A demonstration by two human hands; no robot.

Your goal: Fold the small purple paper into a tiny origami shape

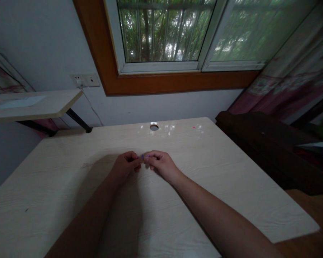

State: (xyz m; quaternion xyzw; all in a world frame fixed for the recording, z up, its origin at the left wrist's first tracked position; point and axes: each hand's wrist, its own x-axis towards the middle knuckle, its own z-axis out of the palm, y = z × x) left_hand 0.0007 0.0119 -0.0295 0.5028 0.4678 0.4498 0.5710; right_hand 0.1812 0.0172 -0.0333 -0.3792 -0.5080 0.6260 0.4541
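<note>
Both my hands rest on a pale wooden desk [70, 186], fingertips meeting at its middle. My left hand [125, 166] is curled, thumb and fingers pinched. My right hand [160, 164] is curled the same way. Between the two sets of fingertips sits a tiny purple thing [143, 156], too small to name; both hands pinch it.
A round cable hole [154, 127] lies near the desk's far edge. A side shelf [32, 104] juts out at the left, below a wall socket [84, 80]. A window [164, 32] fills the wall ahead. Dark furniture [271, 150] and curtains [293, 75] stand at the right.
</note>
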